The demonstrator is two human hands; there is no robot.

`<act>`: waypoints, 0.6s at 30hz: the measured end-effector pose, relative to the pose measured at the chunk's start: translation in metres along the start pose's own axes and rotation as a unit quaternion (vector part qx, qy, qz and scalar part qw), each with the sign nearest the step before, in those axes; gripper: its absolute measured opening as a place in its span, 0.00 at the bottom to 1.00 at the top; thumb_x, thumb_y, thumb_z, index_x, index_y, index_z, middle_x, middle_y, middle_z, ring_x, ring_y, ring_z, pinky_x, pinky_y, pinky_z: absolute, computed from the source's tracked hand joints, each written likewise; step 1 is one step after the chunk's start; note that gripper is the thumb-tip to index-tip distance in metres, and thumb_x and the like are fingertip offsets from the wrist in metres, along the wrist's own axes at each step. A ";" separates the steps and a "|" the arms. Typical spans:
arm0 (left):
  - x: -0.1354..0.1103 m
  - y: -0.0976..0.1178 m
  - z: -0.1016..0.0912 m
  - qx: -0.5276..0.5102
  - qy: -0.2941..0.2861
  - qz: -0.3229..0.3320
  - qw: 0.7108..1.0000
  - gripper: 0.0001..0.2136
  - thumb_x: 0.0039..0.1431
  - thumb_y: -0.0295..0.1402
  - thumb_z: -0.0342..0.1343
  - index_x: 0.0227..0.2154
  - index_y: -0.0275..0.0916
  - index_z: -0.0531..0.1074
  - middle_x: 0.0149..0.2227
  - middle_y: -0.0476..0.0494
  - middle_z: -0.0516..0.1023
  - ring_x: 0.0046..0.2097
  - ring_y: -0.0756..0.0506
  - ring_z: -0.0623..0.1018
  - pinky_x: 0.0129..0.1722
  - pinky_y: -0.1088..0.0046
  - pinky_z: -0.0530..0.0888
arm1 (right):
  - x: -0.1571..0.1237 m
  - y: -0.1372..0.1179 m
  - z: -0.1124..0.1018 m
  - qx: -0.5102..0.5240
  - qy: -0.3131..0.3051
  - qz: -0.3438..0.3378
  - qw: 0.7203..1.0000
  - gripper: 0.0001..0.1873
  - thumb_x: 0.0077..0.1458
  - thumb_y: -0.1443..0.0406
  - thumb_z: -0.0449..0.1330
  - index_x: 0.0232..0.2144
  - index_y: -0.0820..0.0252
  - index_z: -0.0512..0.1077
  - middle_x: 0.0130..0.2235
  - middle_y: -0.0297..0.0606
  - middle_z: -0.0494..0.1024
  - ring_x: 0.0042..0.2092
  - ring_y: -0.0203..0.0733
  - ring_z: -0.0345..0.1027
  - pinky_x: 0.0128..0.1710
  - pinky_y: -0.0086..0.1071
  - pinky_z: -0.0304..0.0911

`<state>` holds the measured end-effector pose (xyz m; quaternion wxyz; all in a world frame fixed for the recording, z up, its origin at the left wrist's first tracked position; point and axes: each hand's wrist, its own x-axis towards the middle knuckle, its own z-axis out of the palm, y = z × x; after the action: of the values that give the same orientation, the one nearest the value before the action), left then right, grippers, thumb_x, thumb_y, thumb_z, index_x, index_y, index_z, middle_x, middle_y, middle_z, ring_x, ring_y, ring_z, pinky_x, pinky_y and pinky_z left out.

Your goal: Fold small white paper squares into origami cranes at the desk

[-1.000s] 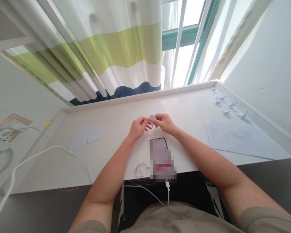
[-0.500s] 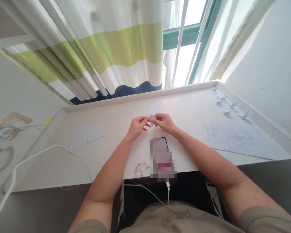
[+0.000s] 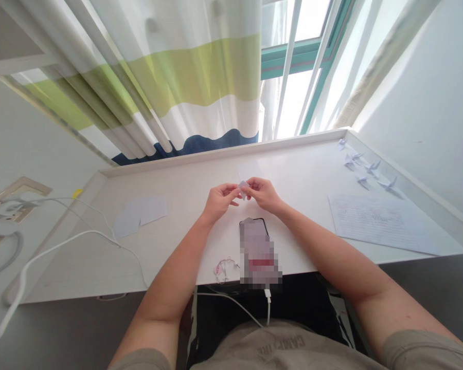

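Note:
A small piece of folded white paper (image 3: 243, 189) is held up between my two hands, above the middle of the desk. My left hand (image 3: 219, 199) pinches its left side with thumb and forefinger, the other fingers curled loosely below. On the right edge, my right hand (image 3: 263, 193) grips the same paper between thumb and fingers. The exact folds are too small to make out. Just behind the hands lies a flat sheet of white paper (image 3: 250, 168), partly covered by them.
A phone (image 3: 257, 252) with a white cable lies before me, a beaded charm (image 3: 224, 270) beside it. Paper pieces (image 3: 146, 210) lie left. Several folded paper cranes (image 3: 364, 180) and a written sheet (image 3: 374, 221) are at right. A white cord (image 3: 81, 234) crosses the desk's left side.
The folded paper has turned slightly between my fingers, and my right hand's fingers have shifted a little on it. The rest of the desk is as before.

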<state>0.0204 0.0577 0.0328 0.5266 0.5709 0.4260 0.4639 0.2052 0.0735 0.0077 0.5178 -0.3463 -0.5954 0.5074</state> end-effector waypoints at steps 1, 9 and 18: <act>0.000 -0.002 0.001 0.004 -0.006 0.004 1.000 0.21 0.52 0.48 0.72 0.39 0.35 0.82 0.31 0.42 0.84 0.35 0.44 0.83 0.29 0.71 0.81 | 0.000 -0.001 0.000 0.011 -0.003 -0.004 1.000 0.26 0.52 0.42 0.72 0.31 0.57 0.73 0.27 0.34 0.80 0.28 0.37 0.71 0.30 0.34 0.68; -0.001 -0.011 0.003 0.142 0.055 0.180 0.972 0.13 0.62 0.46 0.65 0.37 0.41 0.84 0.36 0.42 0.84 0.33 0.47 0.81 0.26 0.74 0.78 | 0.000 -0.003 0.000 0.043 -0.024 -0.002 0.999 0.26 0.51 0.43 0.73 0.34 0.56 0.73 0.29 0.33 0.81 0.32 0.39 0.76 0.36 0.37 0.73; -0.010 -0.001 -0.001 0.285 0.102 0.239 0.923 0.10 0.67 0.42 0.61 0.41 0.47 0.86 0.44 0.40 0.84 0.44 0.43 0.81 0.38 0.71 0.76 | -0.001 -0.008 0.002 0.049 0.014 0.006 0.999 0.30 0.48 0.42 0.74 0.39 0.54 0.70 0.34 0.33 0.81 0.34 0.40 0.78 0.41 0.40 0.76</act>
<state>0.0175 0.0479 0.0311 0.1687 0.7315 0.4424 0.4906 0.2046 0.0702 0.0148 0.5388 -0.3313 -0.5608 0.5342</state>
